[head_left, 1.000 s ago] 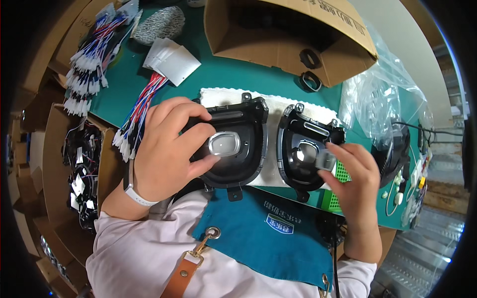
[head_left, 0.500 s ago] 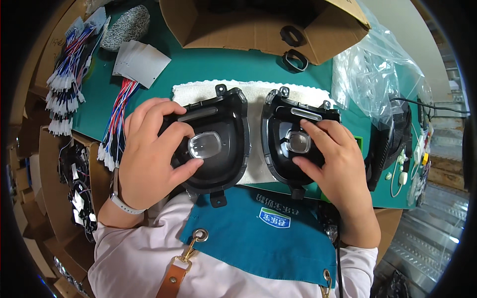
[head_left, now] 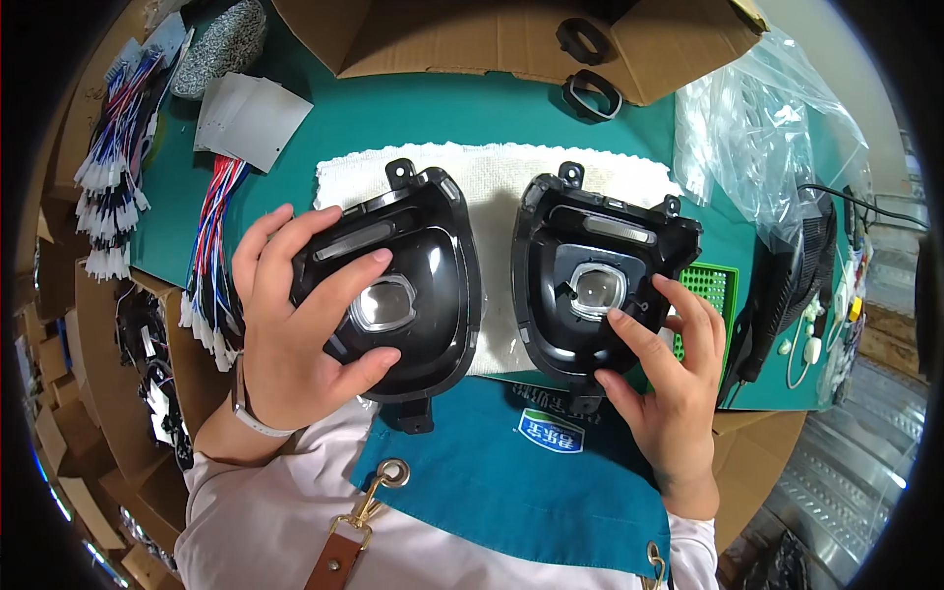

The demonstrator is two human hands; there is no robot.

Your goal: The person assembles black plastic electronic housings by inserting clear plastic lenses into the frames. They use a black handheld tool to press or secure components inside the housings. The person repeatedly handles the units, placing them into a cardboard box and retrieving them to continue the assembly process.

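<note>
Two black lamp housings lie side by side on a white cloth [head_left: 495, 246]. My left hand [head_left: 300, 320] is spread over the left lamp housing [head_left: 438, 315], fingers apart, thumb and index finger on either side of its clear lens [head_left: 384, 302]. The other fingers reach the housing's outer upper edge. My right hand [head_left: 674, 379] rests with spread fingers along the outer side of the right lamp housing [head_left: 551, 324]. Its index fingertip is beside the clear lens [head_left: 598, 290], the thumb at the lower rim. Each housing has a clear strip above the lens.
A cardboard box [head_left: 423, 44] stands at the back, with two black rings [head_left: 592, 95] by its opening. Wire bundles [head_left: 216, 251] and a grey scouring pad [head_left: 221, 49] lie left. Right are clear plastic bags [head_left: 777, 138], a green perforated tray [head_left: 710, 295] and a black strap-like item [head_left: 787, 295].
Both hands have loosened from around the lenses, and their fingers are spread wider. My right hand has shifted toward the housing's lower outer side, uncovering more of it and the green tray.
</note>
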